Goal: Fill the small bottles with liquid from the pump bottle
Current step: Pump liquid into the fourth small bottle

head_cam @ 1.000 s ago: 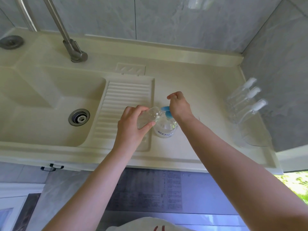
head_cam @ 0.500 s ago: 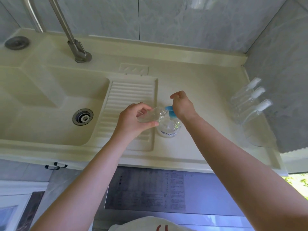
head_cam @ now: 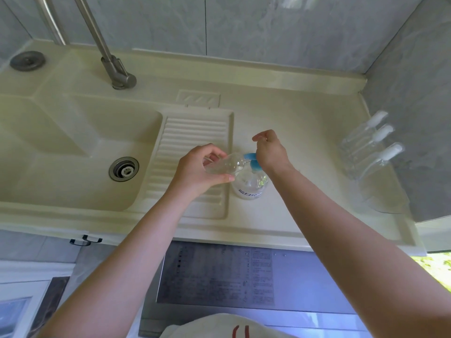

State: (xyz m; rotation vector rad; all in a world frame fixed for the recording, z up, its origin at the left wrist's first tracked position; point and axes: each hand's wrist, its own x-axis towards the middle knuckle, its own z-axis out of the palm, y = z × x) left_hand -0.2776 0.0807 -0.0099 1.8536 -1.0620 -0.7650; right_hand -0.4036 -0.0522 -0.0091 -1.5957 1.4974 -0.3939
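Observation:
A clear pump bottle (head_cam: pixel 250 185) with a blue pump head and a white label stands on the counter beside the ribbed drainboard. My left hand (head_cam: pixel 199 170) grips a small clear bottle (head_cam: pixel 225 165), tilted, with its mouth under the blue spout. My right hand (head_cam: pixel 269 150) rests its heel on the pump head, fingers loosely curled above it. Three more small clear bottles (head_cam: pixel 368 147) with white caps lie side by side at the right end of the counter by the wall.
The cream sink basin (head_cam: pixel 73 152) with its drain lies to the left, and a steel tap (head_cam: pixel 114 69) rises behind it. The ribbed drainboard (head_cam: pixel 192 142) sits under my left hand. A tiled wall closes off the right side.
Both hands and the bottles keep the same pose at the pump. Only the camera has shifted slightly.

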